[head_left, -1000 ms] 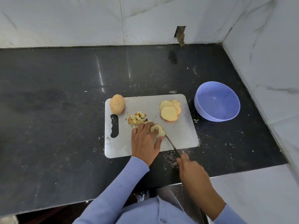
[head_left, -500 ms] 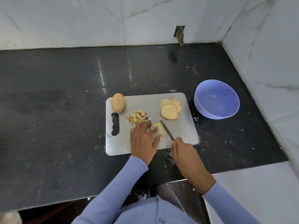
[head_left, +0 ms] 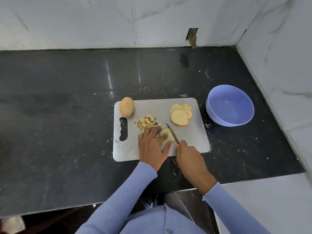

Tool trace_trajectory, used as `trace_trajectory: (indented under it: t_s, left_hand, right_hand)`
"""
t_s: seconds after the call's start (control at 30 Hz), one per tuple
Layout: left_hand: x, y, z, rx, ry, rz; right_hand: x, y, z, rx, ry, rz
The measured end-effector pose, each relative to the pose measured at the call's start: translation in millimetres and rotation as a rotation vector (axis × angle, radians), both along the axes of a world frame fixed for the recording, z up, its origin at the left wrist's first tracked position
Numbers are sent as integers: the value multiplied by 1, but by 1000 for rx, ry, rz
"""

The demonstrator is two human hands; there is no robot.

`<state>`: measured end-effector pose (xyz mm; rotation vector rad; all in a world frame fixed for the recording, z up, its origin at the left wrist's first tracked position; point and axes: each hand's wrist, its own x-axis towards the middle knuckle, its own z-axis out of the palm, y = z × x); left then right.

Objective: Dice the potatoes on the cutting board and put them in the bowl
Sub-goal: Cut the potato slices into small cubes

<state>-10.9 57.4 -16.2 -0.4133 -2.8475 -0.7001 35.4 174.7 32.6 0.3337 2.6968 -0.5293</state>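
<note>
**Potato slice under the knife, near edge of board**

The left hand (head_left: 152, 146) presses a potato slice (head_left: 167, 136) flat near the cutting board's (head_left: 190, 137) near edge. The right hand (head_left: 190, 157) grips the knife (head_left: 172, 133), blade against the slice. Diced pieces (head_left: 147, 123) lie mid-board; a whole potato (head_left: 126, 106) occupies the far-left corner, stacked slices (head_left: 180, 114) the far-right. The bowl (head_left: 230, 105) stands beside the board's right edge.

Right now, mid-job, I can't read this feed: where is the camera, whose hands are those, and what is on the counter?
No machine here: a person wears one camera on the head, looking down at their own hands. The left hand presses a potato slice on the grey cutting board. The right hand grips a knife, blade against that slice. Also on the board: a whole potato, a pile of diced pieces and a stack of slices. The purple bowl stands to the right on the black counter, no potato visible in it.
</note>
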Motion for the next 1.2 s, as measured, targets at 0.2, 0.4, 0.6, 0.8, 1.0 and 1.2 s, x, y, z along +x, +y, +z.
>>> trace_trajectory:
  t_s: [0.2,0.4,0.6,0.8,1.0,1.2]
  left_hand:
    - [0,1,1,-15,9,14]
    - [-1,-1,-1,-7,5,8]
    - [1,-5,0,32,-2,-15]
    - [2,-5,1,81,-20,11]
    - [-1,-5,1,126,-64,39]
    - [-5,-5,2,157,-104,56]
  right_hand:
    - [35,8,3,54,-54,15]
    - [54,17,1,73,-82,-8]
    - [43,19,6,39,-44,-56]
    - [23,3,16,-43,26,-61]
    - [5,-7,11,-24,19,-52]
    - [5,-13,2,25,-3,-49]
